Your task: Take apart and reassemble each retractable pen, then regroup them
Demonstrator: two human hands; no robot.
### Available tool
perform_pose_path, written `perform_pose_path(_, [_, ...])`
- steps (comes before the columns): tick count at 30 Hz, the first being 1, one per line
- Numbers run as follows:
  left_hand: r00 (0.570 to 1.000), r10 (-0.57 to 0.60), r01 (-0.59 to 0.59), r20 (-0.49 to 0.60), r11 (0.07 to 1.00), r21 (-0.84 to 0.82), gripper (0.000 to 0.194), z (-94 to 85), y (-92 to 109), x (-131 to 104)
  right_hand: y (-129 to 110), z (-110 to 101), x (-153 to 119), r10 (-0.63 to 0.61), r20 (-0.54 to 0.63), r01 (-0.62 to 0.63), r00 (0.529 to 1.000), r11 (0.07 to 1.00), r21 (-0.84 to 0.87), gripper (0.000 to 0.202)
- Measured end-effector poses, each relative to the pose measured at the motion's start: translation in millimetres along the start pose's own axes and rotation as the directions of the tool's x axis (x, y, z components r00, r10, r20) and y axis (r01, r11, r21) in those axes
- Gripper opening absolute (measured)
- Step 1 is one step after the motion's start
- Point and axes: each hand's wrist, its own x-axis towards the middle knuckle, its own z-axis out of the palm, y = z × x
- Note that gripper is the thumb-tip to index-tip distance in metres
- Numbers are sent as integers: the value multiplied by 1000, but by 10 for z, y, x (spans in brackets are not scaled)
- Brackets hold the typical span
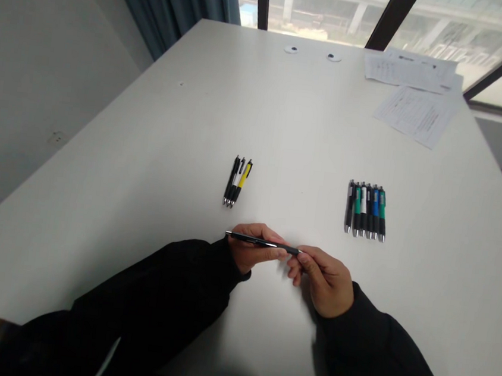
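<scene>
A black pen (263,242) lies nearly level between my two hands, just above the white table (146,159). My left hand (256,248) grips its barrel with the thumb in front and the fingers behind. At the tip end, the thumb and fingertips of my right hand (326,279) pinch the pen's silver point. Beyond my left hand lie three pens side by side: a black pen (231,180), a white-and-black pen (236,182) and a yellow-and-black pen (242,182). Past my right hand is a row of several pens (362,209) in black, green, white and blue.
Printed papers (414,112) overlap at the far right corner. Two white oval pieces with dark spots, a left one (291,50) and a right one (333,57), lie near the back edge. Behind the table are a window and a blue-grey curtain (172,0).
</scene>
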Motion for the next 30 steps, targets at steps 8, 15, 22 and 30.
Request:
perform_pose_path(8, [996,79,-83,39,990,117,20,-23,10,23,-39,10,50,95,59,-98,994,995,37,37])
perform_pose_path(15, [937,232,-341,259,761,551,26,53,87,90,-42,-1,90,81,43,-75,996,989,-127,45])
perform_pose_path(22, [925,110,-317,364,750,581,39,211,142,153,3,-13,81,14,-56,-21,998,993,-120,43])
perform_pose_path(30, [947,9,-178,322,847,500,41,171,117,99,-24,17,9,-87,-50,78,995,984,-159,26])
